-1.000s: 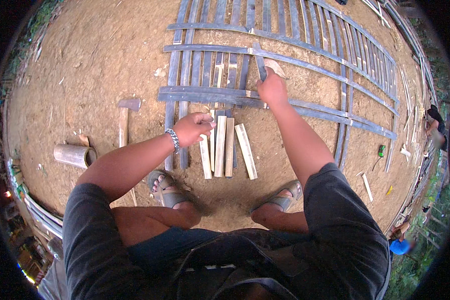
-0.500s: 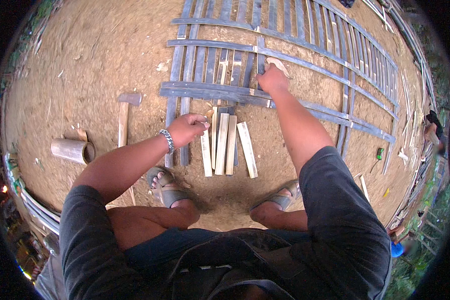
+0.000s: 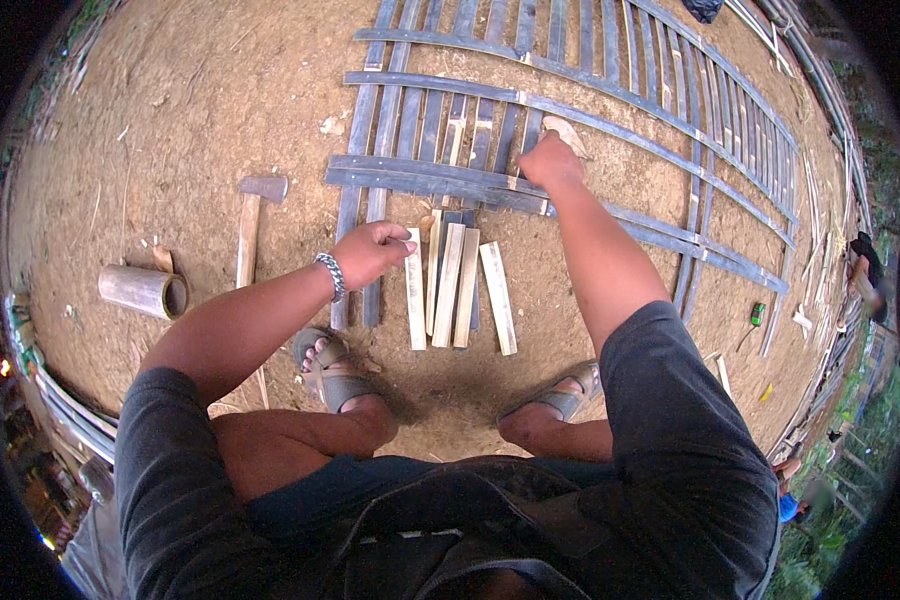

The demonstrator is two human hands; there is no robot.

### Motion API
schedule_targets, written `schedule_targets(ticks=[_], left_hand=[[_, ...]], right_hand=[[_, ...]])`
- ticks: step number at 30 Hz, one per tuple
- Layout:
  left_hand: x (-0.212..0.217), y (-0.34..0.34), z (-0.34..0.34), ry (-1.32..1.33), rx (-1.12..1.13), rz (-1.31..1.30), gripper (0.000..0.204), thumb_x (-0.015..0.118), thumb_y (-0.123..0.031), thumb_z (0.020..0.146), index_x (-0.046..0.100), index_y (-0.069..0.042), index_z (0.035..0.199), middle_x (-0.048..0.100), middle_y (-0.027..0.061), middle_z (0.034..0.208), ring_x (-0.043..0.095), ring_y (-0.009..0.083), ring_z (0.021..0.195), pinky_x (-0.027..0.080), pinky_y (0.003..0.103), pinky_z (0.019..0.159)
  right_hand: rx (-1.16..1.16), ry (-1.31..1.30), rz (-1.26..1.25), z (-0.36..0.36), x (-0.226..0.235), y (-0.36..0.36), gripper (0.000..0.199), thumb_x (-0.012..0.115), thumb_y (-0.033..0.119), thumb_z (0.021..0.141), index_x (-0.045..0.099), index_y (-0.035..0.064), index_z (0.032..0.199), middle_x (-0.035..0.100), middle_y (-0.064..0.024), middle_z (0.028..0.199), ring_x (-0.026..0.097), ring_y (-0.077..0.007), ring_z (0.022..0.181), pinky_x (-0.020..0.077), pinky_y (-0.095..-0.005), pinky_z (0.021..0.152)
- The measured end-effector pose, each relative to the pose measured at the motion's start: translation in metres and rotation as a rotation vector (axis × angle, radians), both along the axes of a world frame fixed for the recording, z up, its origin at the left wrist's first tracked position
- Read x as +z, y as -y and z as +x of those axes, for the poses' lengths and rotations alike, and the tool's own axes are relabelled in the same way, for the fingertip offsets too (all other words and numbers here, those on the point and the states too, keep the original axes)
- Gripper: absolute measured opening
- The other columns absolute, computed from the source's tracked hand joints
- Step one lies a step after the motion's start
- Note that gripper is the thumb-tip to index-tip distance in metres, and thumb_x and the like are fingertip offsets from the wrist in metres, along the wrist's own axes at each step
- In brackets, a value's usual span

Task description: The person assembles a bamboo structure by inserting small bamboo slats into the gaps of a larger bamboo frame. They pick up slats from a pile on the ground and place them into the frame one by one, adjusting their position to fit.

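My left hand [image 3: 372, 252], with a chain bracelet on the wrist, is closed, thumb and fingertips together beside the top of a pale bamboo strip [image 3: 416, 300]. Anything small in that pinch is too small to name. Several more pale strips [image 3: 448, 290] lie side by side between my feet. My right hand [image 3: 552, 162] reaches farther out and is closed on a short dark slat [image 3: 532, 135] within the slatted bamboo frame [image 3: 440, 182]. A pale flat piece [image 3: 568, 132] shows just beyond its knuckles; whether the hand touches it is unclear.
An axe [image 3: 248, 240] with a wooden handle lies to the left, near a cut bamboo tube [image 3: 135, 290]. At the right lies a small green and black tool [image 3: 758, 314]. My sandalled feet [image 3: 335, 370] flank the strips. Long poles line the right edge, with people beyond.
The short dark slat at my right hand has shifted right and nearer, its far end now below the crosspiece. My left hand stays beside the pale strips. The view has shifted slightly.
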State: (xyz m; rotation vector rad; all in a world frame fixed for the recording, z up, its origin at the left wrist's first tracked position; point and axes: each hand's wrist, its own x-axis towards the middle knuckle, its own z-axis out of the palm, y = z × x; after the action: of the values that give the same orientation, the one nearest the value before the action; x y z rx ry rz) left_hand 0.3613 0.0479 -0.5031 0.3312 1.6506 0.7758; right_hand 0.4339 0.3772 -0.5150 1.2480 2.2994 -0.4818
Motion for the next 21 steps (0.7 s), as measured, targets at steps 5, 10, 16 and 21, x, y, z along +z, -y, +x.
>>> schedule_targets(ticks=[5, 10, 16, 21], left_hand=[[-0.004, 0.005, -0.004, -0.022, -0.001, -0.008, 0.049, 0.067, -0.039, 0.093, 0.059, -0.007, 0.129, 0.068, 0.0043, 0.109, 0.065, 0.0148, 0.098, 0.052, 0.035, 0.083], [-0.007, 0.005, -0.004, -0.044, -0.017, 0.01, 0.045, 0.066, -0.039, 0.093, 0.062, -0.008, 0.124, 0.068, 0.003, 0.105, 0.063, 0.0137, 0.095, 0.052, 0.035, 0.081], [-0.007, 0.004, -0.004, -0.074, -0.035, 0.013, 0.044, 0.066, -0.038, 0.094, 0.062, -0.006, 0.124, 0.068, 0.0025, 0.103, 0.064, 0.0121, 0.092, 0.052, 0.032, 0.076], [-0.007, 0.001, -0.007, -0.107, -0.043, 0.043, 0.045, 0.066, -0.037, 0.094, 0.062, -0.004, 0.124, 0.069, 0.0048, 0.103, 0.065, 0.0126, 0.089, 0.052, 0.029, 0.074]], right_hand=[[0.031, 0.033, -0.015, 0.005, 0.009, 0.011, 0.075, 0.072, 0.04, 0.083, 0.043, -0.0027, 0.138, 0.057, -0.0212, 0.137, 0.056, -0.0334, 0.128, 0.0476, -0.0426, 0.103], [0.028, -0.011, -0.026, 0.008, 0.012, 0.009, 0.077, 0.072, 0.041, 0.083, 0.042, -0.0029, 0.139, 0.055, -0.0216, 0.139, 0.056, -0.0347, 0.128, 0.0476, -0.0432, 0.103], [0.007, -0.26, 0.103, 0.025, 0.015, 0.024, 0.064, 0.071, 0.039, 0.085, 0.047, 0.0006, 0.13, 0.065, -0.0206, 0.122, 0.065, -0.0368, 0.109, 0.0532, -0.047, 0.091], [0.521, -0.184, -0.133, 0.123, 0.013, 0.086, 0.06, 0.068, 0.045, 0.087, 0.045, 0.0109, 0.131, 0.068, -0.0202, 0.103, 0.069, -0.0385, 0.087, 0.0561, -0.0487, 0.077]])
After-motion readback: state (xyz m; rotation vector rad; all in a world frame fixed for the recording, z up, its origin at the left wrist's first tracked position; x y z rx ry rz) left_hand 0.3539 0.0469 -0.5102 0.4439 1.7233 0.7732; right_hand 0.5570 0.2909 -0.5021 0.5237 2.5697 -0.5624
